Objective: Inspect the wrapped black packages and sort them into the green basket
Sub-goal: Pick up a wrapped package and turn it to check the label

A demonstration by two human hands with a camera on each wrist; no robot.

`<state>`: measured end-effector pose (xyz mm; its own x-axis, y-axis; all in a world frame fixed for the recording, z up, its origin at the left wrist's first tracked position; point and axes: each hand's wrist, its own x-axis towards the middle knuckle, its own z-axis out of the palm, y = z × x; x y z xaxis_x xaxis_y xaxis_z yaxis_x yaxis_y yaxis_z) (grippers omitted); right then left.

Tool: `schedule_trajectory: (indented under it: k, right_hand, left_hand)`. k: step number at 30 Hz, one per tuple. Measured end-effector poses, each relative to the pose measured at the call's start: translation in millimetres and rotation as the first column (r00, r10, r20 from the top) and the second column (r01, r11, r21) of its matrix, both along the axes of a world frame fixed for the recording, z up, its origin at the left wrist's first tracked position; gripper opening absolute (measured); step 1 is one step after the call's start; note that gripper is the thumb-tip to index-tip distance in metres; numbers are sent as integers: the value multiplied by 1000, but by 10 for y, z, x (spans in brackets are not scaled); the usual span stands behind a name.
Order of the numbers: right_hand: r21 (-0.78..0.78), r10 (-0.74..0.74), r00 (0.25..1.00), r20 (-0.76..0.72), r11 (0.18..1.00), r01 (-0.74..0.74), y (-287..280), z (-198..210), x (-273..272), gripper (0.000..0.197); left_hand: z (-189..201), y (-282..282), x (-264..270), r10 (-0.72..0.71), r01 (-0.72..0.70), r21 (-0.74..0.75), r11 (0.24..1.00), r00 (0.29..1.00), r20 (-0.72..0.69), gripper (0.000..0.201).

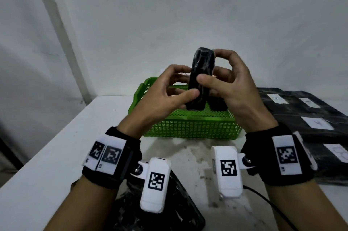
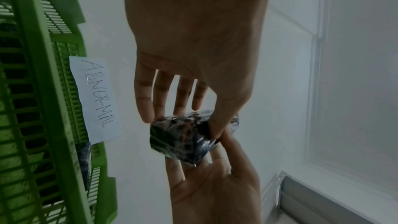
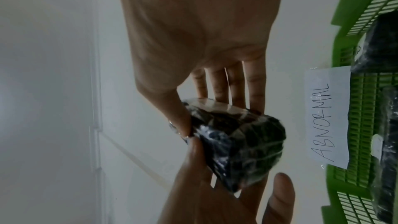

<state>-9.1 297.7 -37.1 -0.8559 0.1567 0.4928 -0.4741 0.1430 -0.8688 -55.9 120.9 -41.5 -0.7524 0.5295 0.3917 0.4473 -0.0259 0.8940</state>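
Observation:
I hold a black package [image 1: 202,72] wrapped in clear film, upright, above the green basket [image 1: 188,129]. My left hand [image 1: 188,82] pinches its lower left side between thumb and fingers. From the right, my right hand [image 1: 212,66] grips its upper part, thumb in front. The left wrist view shows the black package [image 2: 181,139] between both hands, and so does the right wrist view, with the package [image 3: 241,142] end-on. Another black package [image 1: 218,105] lies inside the basket. A paper label [image 2: 96,100] on the basket's far wall reads ABNORMAL.
Several flat black packages [image 1: 305,117] with white labels are piled on the right of the white table [image 1: 56,146]. One more black package [image 1: 154,212] lies near the table's front edge under my wrists. A black cable [image 1: 267,200] runs off to the lower right. A wall stands close behind.

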Motion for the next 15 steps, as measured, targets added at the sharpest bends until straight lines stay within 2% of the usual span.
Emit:
schedule_trajectory:
  k: [2, 4, 6, 8, 11, 15]
  right_hand:
    - [-54, 90, 995, 39, 995, -88, 22, 18, 16, 54]
    - [-195, 256, 961, 107, 953, -232, 48, 49, 47, 43]
    - [-274, 355, 913, 201, 915, -296, 72, 60, 68, 50]
    - [-238, 337, 905, 259, 930, -279, 52, 48, 52, 54]
    - [-238, 309, 926, 215, 937, -257, -1, 17, 4, 56]
    - [-241, 211, 969, 127, 955, -176, -30, 30, -14, 27]
  left_hand:
    - [-8, -23, -21, 2, -1, 3, 1000, 999, -51, 51]
    - [-20, -44, -50, 15, -17, -17, 1000, 994, -108, 55]
    - [-39, -47, -79, 23, -25, -17, 1000, 990, -139, 61]
    - [-53, -33, -88, 13, -13, -2, 1000, 983, -181, 61]
    - [-67, -6, -71, 9, -7, 9, 1000, 965, -262, 57]
    - [-46, -38, -74, 34, -34, 5, 999, 966, -256, 57]
